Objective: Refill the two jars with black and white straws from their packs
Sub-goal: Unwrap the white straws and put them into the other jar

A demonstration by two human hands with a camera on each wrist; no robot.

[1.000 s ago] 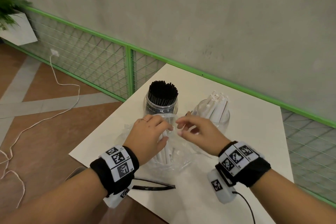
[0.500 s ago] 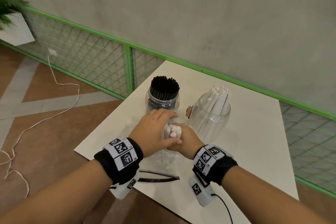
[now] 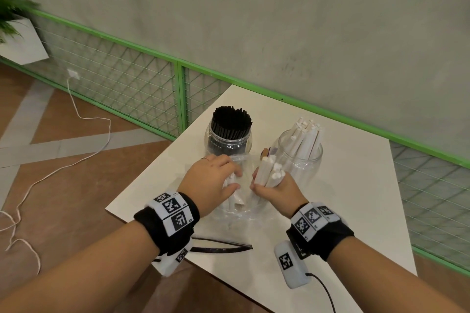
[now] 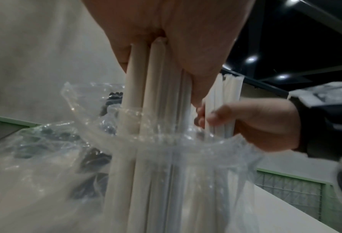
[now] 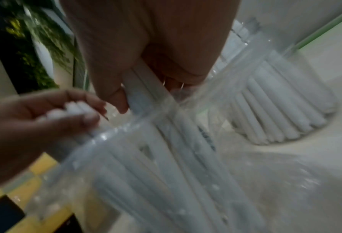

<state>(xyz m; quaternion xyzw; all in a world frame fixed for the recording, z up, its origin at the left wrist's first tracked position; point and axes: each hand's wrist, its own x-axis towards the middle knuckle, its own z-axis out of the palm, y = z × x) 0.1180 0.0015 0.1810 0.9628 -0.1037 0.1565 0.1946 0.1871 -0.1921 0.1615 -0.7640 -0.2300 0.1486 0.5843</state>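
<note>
Two clear jars stand at the back of the white table [image 3: 356, 198]. The left jar [image 3: 230, 142] is packed with black straws; the right jar [image 3: 301, 157] holds white straws leaning to one side. In front of them a clear plastic pack [image 3: 241, 213] stands open. My left hand [image 3: 236, 180] grips a few white straws [image 4: 146, 97] that stand in the pack. To its right, my right hand [image 3: 267, 183] grips a thicker bundle of white straws [image 3: 269, 171], whose tops stick up above my fist and whose lower ends are still inside the pack [image 5: 166, 173].
A thin black strip [image 3: 221, 247] lies near the table's front edge. A green wire-mesh fence [image 3: 132, 76] runs along the wall behind the table. A white cable [image 3: 84, 119] trails over the floor at the left. A planter [image 3: 17, 40] hangs at the far left.
My hands were clasped together round one bunch of white straws in the pack. They have drawn apart, each with its own share, the right one shifted toward the white-straw jar.
</note>
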